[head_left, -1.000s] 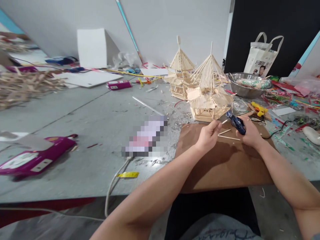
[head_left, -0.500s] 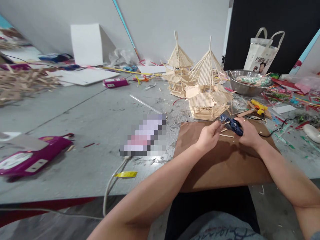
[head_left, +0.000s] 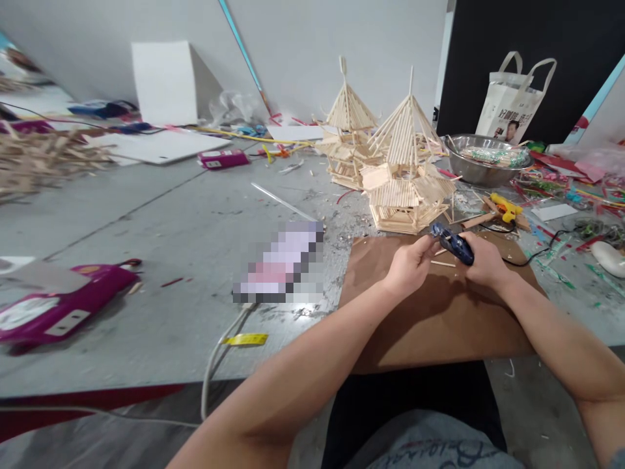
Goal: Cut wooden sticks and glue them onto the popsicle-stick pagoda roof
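Right hand (head_left: 484, 264) grasps dark-blue glue gun (head_left: 453, 243); long axis level, nozzle pointing left toward pinched-closed left hand (head_left: 409, 264), near bench (head_left: 170, 215) front edge.

On the bench (head_left: 195, 215), at its near edge: cardboard mat (head_left: 439, 326). Over the mat: left hand (head_left: 407, 267) just left of right hand (head_left: 483, 264), glue gun (head_left: 452, 242) in the right. Just behind the mat: near stick model (head_left: 405, 189); behind and left of it, far stick model (head_left: 346, 137). Right of the models: second glue gun (head_left: 505, 208), bowl (head_left: 454, 159) behind it, bag (head_left: 512, 104) behind the bowl. Far left: stick pile (head_left: 43, 159).
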A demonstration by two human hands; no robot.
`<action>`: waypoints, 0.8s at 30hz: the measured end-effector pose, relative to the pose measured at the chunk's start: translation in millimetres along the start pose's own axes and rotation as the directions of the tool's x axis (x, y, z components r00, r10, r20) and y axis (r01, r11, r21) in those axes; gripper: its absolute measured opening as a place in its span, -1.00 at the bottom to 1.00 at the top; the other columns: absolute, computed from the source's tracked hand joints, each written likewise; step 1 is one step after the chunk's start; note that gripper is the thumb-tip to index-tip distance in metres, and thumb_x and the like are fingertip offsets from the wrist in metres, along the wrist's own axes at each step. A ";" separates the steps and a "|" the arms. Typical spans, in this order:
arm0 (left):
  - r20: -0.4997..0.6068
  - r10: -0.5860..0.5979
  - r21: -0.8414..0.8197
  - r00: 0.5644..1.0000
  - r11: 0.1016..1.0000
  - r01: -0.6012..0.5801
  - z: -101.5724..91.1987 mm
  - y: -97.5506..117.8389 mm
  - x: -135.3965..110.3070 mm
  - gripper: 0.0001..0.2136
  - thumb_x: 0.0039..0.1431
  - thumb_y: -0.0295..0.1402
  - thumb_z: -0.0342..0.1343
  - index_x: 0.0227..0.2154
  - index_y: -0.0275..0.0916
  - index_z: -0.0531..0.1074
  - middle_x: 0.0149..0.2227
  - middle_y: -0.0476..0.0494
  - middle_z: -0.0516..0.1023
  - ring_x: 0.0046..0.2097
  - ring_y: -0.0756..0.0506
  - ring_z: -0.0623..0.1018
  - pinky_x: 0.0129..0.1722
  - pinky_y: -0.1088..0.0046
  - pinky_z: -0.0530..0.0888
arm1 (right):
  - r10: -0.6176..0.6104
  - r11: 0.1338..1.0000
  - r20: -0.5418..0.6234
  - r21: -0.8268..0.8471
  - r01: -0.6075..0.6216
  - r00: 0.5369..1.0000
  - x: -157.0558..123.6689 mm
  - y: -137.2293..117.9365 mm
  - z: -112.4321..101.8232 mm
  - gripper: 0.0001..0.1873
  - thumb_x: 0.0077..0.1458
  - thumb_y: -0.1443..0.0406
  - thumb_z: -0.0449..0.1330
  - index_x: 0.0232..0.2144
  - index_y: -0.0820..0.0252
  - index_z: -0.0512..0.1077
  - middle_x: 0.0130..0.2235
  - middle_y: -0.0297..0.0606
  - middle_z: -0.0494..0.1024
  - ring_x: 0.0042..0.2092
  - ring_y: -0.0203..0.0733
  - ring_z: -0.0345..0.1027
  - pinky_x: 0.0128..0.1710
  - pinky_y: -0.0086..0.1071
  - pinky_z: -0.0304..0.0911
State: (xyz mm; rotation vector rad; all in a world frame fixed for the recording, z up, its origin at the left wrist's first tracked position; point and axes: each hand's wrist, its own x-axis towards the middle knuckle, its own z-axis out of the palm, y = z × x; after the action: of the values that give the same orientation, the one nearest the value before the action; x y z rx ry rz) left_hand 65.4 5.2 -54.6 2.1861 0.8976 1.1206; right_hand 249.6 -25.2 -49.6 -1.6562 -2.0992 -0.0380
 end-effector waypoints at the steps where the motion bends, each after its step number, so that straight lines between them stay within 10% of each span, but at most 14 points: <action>1: -0.001 -0.009 0.012 1.000 1.000 0.009 0.0 0.4 0.0 -0.74 0.17 -0.29 -0.18 -0.33 -0.29 0.39 -0.54 -0.04 0.37 -0.49 0.04 0.36 -0.43 0.58 0.28 | 0.011 1.000 0.007 -0.002 -0.011 1.000 0.0 -0.7 0.0 -0.60 -0.18 0.27 0.06 -0.19 0.24 0.30 -0.29 -0.13 0.51 -0.27 -0.06 0.39 -0.30 -0.30 0.23; 14: -0.097 -0.094 0.066 0.991 0.993 0.101 4.2 -0.3 -1.3 -0.80 0.14 -0.34 -0.10 -0.31 -0.26 0.41 -0.53 -0.03 0.42 -0.49 0.02 0.38 -0.46 0.57 0.26 | 0.132 0.984 0.057 -0.131 -0.124 0.990 -0.6 -13.2 0.7 -0.63 -0.15 0.25 0.08 -0.21 0.20 0.31 -0.27 -0.13 0.53 -0.23 0.01 0.41 -0.31 -0.28 0.20; 24: 0.020 -0.109 -0.491 0.994 0.865 0.104 -1.9 8.9 7.3 -0.66 0.04 -0.08 0.01 -0.46 -0.30 0.44 -0.54 -0.03 0.40 -0.40 0.01 0.38 -0.34 0.53 0.33 | 0.002 1.000 0.027 -0.011 -0.002 1.000 2.0 -2.9 3.7 -0.50 -0.14 0.27 0.08 -0.07 0.25 0.23 -0.15 -0.08 0.46 -0.13 -0.02 0.34 -0.17 -0.21 0.23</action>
State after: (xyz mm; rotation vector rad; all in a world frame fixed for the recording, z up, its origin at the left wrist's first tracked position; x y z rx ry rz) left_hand 69.9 5.2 -43.8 1.6926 0.6363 1.1548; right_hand 245.3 -23.0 -51.4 -1.6739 -2.1210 -0.0270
